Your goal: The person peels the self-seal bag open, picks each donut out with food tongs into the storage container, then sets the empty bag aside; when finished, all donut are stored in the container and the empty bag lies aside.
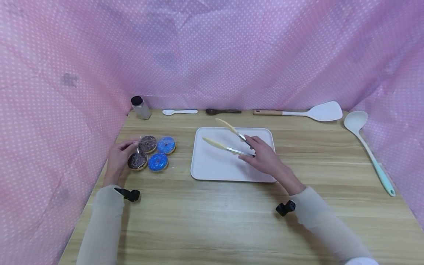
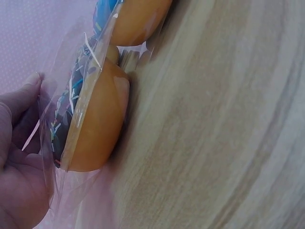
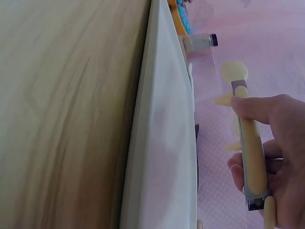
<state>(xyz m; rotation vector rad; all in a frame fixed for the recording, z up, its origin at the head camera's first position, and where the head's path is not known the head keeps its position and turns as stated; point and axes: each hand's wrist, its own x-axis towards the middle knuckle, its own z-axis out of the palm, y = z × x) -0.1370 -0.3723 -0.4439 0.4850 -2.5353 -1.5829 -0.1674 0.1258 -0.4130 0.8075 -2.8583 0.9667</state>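
Observation:
My left hand (image 1: 118, 159) pinches the edge of a clear plastic wrapper (image 2: 50, 102) at the left of the table. Inside it lie two brown doughnuts (image 1: 148, 144) and two blue doughnuts (image 1: 158, 162) with sprinkles, flat on the wood. In the left wrist view, the thumb and fingers grip the film beside a brown-topped doughnut (image 2: 100, 119). My right hand (image 1: 265, 156) holds kitchen tongs (image 1: 238, 151) with cream-coloured tips and metal arms. The tongs are spread apart, their tips pointing left over a white rectangular tray (image 1: 212, 167).
Along the back edge are a black-capped jar (image 1: 141, 108), a white spoon (image 1: 180, 112), a dark spoon (image 1: 222, 111) and a white turner (image 1: 322, 112) with a wooden handle. A ladle (image 1: 369, 147) with a mint handle lies at the right. Pink dotted cloth (image 1: 212, 55) surrounds the table.

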